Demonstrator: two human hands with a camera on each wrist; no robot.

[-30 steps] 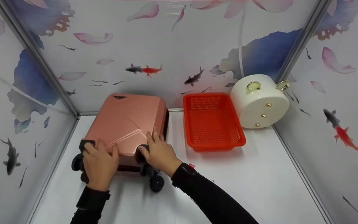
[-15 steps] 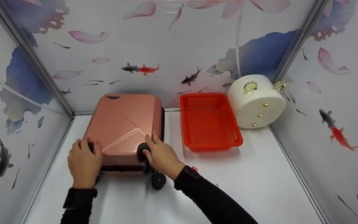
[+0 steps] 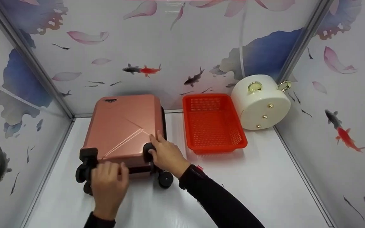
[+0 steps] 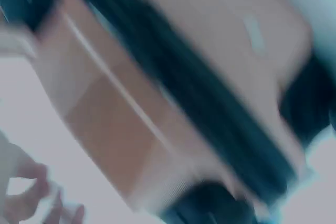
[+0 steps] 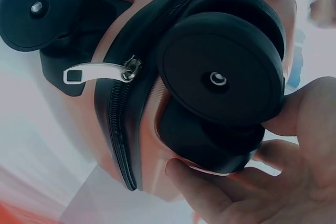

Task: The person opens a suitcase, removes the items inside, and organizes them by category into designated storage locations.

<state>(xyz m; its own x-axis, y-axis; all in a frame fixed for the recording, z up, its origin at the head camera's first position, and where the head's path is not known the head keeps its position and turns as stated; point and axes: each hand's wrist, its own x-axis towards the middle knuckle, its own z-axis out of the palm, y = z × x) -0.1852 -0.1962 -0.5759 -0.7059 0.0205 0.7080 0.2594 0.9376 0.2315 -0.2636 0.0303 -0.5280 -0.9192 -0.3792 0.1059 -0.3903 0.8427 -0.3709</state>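
Observation:
A rose-pink hard-shell suitcase (image 3: pixel 122 123) lies flat with its black wheels (image 3: pixel 165 179) toward me. My right hand (image 3: pixel 169 158) grips its near right corner; in the right wrist view the thumb is at a wheel (image 5: pixel 220 72) and the fingers lie along the black corner guard. A silver zipper pull (image 5: pixel 97 73) hangs on the black zipper between the two shells. In front of the suitcase's near side is my left hand (image 3: pixel 109 185), off the corner, its fingers loosely bent with nothing seen in them. The left wrist view is blurred by motion and shows the suitcase side (image 4: pixel 115 114).
A red plastic basket (image 3: pixel 214 150) stands right of the suitcase. Behind it to the right leans a white round case (image 3: pixel 261 104) with gold rings and studs. Printed wall panels (image 3: pixel 169 38) enclose the white table (image 3: pixel 233 190) at the back and both sides.
My left hand has let go of the suitcase's near left corner and moved right and toward me, uncovering the wheels there. The right hand stays on its corner.

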